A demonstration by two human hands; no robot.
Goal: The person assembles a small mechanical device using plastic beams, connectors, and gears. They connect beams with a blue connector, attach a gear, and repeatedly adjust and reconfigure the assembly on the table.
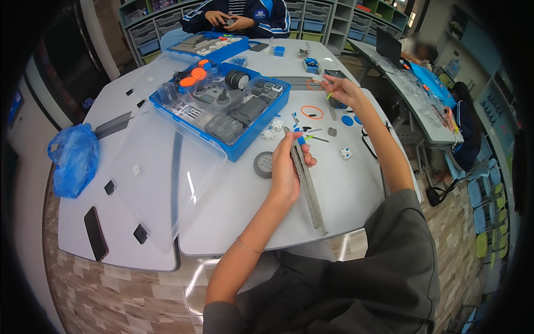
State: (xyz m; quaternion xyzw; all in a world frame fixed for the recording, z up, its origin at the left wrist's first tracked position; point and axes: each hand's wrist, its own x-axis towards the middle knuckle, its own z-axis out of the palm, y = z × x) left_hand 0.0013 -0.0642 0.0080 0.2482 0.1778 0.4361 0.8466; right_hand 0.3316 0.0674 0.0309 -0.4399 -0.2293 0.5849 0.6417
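Note:
My left hand [288,170] is closed round long grey building beams [309,192], held side by side and slanting toward the table's front edge. A blue connector piece [301,141] shows at their upper end, by my fingertips. Farther off and to the right, my right hand [343,92] pinches a small yellow-green piece [330,96] between thumb and fingers. Below that hand lie an orange ring [312,112], blue discs [347,120] and a small grey block [332,132]. Beside my left wrist rests a grey wheel [263,165], partly covered by the hand.
A blue parts box [281,104] full of wheels and grey modules stands left of centre, its clear lid [161,183] nearby. A blue plastic bag [73,160] and a phone [95,234] lie at left. Across the table, a person [236,16] handles a small part.

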